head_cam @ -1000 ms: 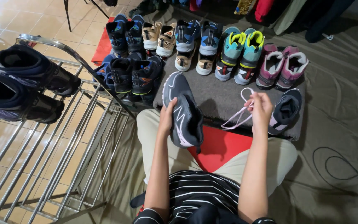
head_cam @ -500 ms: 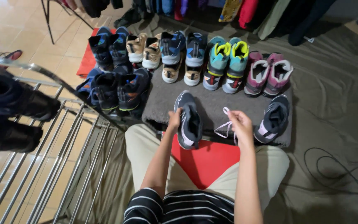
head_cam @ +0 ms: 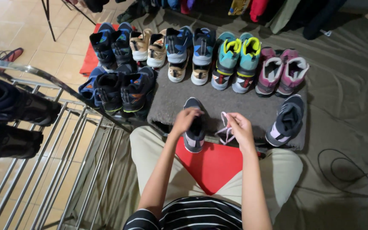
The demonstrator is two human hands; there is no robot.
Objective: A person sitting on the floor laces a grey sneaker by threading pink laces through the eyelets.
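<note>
My left hand [head_cam: 185, 120] grips the top of a dark grey sneaker [head_cam: 194, 137] that stands upright on the near edge of a grey mat [head_cam: 235, 102]. Just to its right, my right hand [head_cam: 239, 127] pinches a looped pale pink shoelace [head_cam: 224, 132] close to the shoe. The matching grey sneaker [head_cam: 287, 120] lies on the mat's right corner, laceless as far as I can see. A red cloth [head_cam: 211, 164] lies between my knees below both hands.
Several pairs of sneakers stand in rows on the mat, among them a teal and yellow pair [head_cam: 237, 64] and a magenta pair [head_cam: 282, 70]. A steel rack [head_cam: 64, 140] with dark boots [head_cam: 9, 106] stands at left. A black cable [head_cam: 350, 170] loops at right.
The grey sneaker has been turned from lying sideways in my left hand to standing upright on the mat edge. My right hand lowered the lace and drew it closer to the shoe.
</note>
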